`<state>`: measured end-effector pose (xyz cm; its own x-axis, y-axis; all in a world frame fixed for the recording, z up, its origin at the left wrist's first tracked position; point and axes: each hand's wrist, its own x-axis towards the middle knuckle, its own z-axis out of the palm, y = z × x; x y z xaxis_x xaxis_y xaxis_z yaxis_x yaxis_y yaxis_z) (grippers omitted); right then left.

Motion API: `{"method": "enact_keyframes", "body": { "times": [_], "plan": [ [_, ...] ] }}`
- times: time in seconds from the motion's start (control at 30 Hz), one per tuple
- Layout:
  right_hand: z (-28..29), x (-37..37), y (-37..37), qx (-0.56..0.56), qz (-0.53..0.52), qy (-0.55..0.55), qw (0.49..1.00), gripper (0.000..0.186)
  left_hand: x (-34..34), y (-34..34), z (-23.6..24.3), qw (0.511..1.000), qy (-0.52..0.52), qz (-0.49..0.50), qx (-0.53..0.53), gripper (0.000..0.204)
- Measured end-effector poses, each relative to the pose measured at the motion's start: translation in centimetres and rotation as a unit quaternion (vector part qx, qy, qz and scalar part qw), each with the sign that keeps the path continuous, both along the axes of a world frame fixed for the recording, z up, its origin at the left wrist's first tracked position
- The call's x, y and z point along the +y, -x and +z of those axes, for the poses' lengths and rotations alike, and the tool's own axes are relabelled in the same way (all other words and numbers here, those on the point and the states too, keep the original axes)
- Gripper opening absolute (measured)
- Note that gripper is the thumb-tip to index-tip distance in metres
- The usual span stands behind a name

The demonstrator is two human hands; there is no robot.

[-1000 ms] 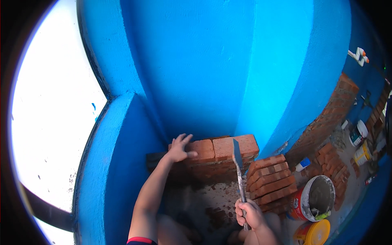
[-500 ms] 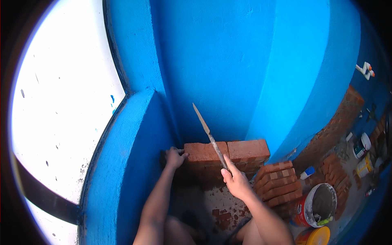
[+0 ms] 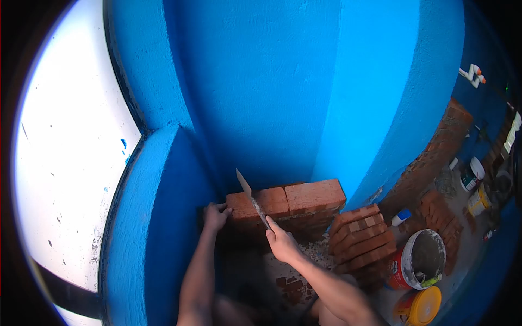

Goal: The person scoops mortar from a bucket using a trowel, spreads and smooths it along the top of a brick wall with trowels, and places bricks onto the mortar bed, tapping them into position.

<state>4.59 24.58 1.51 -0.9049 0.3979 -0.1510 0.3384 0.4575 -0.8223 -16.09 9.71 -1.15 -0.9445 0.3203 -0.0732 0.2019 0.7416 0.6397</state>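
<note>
My right hand point(image 3: 283, 243) grips the handle of a narrow, mortar-crusted trowel point(image 3: 244, 183). Its blade points up and to the left, passing in front of the left one of two red bricks. That left brick point(image 3: 263, 201) and the right brick point(image 3: 315, 195) lie end to end on top of a low brick wall point(image 3: 304, 224). At the left end of the row, my left hand point(image 3: 216, 217) is closed, fingertips at the brick's end. A dark piece beside its fingers, against the blue side wall, is too shadowed to name.
Blue walls point(image 3: 261, 81) enclose the corner. On the right stand stacked bricks point(image 3: 361, 239), a red-and-white mortar bucket point(image 3: 403, 266) and a yellow-lidded bucket point(image 3: 426, 307). Behind them are more bricks point(image 3: 443, 217) and a white tub point(image 3: 472, 174). Brick fragments point(image 3: 293, 288) litter the floor.
My right hand has brought the trowel down and nearer to the left brick. The left hand stays at the row's left end. The whole view has shifted somewhat.
</note>
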Motion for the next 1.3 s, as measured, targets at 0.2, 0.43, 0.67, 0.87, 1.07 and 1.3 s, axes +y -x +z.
{"method": "enact_keyframes", "body": {
  "times": [0.2, 0.43, 0.67, 0.87, 1.07, 1.3],
  "plan": [
    [-1.2, -0.2, -0.1, 0.032, 0.020, -0.014, 0.999, 0.049, 0.0, 0.2, -0.9, 1.000, -0.014, 0.012, 0.005, 0.036],
    [-0.2, 0.0, -0.4, 0.037, 0.031, -0.014, 0.999, 0.049, -0.4, 0.4, -1.7, 0.999, -0.037, 0.011, -0.013, 0.038],
    [-0.5, 0.8, -0.3, 0.000, 0.044, -0.035, 0.998, 0.048, 0.5, 0.5, -1.5, 0.999, -0.051, -0.015, -0.012, 0.038],
    [4.2, 1.8, -4.2, 0.003, 0.039, 0.244, 0.969, 0.036, -1.4, -0.5, -2.0, 0.998, 0.023, 0.003, 0.053, 0.036],
    [5.5, 13.4, -14.2, -0.079, 0.085, -0.021, 0.993, 0.036, 0.3, -6.1, 6.3, 0.975, -0.082, 0.028, 0.205, 0.027],
    [8.9, 17.7, -16.3, -0.328, 0.091, -0.464, 0.818, 0.051, 1.5, -19.6, 7.0, 0.965, -0.065, -0.225, 0.113, 0.027]
  ]
}}
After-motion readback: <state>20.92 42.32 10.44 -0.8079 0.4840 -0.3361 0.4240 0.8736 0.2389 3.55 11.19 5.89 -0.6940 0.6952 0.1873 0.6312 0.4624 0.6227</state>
